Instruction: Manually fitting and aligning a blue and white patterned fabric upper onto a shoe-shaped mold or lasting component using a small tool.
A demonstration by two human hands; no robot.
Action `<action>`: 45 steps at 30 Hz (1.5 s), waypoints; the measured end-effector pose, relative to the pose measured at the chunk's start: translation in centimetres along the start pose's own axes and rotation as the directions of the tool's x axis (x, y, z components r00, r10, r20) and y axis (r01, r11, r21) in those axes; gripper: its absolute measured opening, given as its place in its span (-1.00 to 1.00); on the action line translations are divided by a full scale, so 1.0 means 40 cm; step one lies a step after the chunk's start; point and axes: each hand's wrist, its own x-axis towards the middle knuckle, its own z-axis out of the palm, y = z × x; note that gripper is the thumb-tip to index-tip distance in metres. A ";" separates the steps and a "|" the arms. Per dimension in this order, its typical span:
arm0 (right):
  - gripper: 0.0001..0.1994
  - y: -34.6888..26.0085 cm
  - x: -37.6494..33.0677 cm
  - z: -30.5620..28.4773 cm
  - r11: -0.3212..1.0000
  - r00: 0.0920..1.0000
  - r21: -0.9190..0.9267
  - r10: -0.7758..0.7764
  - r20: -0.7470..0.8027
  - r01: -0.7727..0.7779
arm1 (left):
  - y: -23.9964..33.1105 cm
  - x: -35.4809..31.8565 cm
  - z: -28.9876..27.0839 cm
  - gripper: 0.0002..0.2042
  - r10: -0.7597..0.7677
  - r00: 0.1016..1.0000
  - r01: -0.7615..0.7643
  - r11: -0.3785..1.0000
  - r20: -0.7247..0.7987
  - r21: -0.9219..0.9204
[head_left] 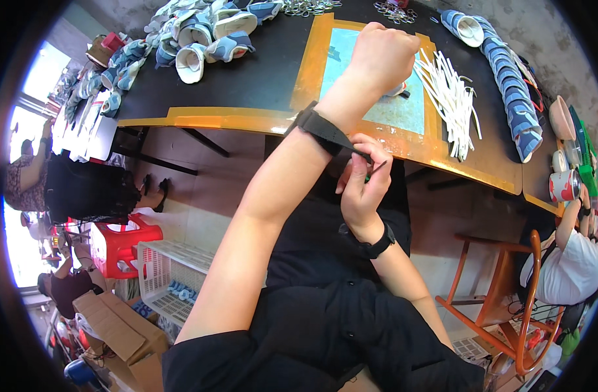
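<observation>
My left forearm reaches up from the lower left, and my left hand (385, 57) is closed in a fist over the table, with nothing seen in it. A black wrist strap (312, 124) wraps that wrist, its loose tail standing off the arm. Below it, my right hand (366, 173) pinches the end of the tail, and something small and green shows by those fingers. A black band (379, 243) circles my right wrist. Partly hidden behind my left wrist, a small dark and light object (401, 93) lies on the light blue mat (407, 116).
White strips (448, 98) lie right of the mat on the black table (260, 81), edged with orange tape. Blue-white baby shoes (191, 62) are heaped at left; a row of them (511, 85) runs along the right. A wooden chair (501, 287) and a white crate (165, 258) stand below. Other people work at both sides.
</observation>
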 end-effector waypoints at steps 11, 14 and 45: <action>-0.90 0.004 -0.022 -0.002 0.997 0.999 -0.082 0.019 0.028 -0.017 | -0.002 -0.005 -0.009 -0.87 -0.028 0.997 0.030 0.999 -0.068 0.017; -0.88 -0.024 -0.024 0.003 0.991 0.993 0.081 0.112 -0.030 -0.110 | 0.017 -0.005 -0.001 -0.88 -0.023 0.993 0.021 1.000 -0.112 -0.023; -0.85 -0.186 0.136 -0.078 0.936 0.954 -0.352 0.109 0.279 -0.004 | 0.185 -0.092 0.030 -0.97 0.357 0.930 -0.342 0.928 0.091 -0.144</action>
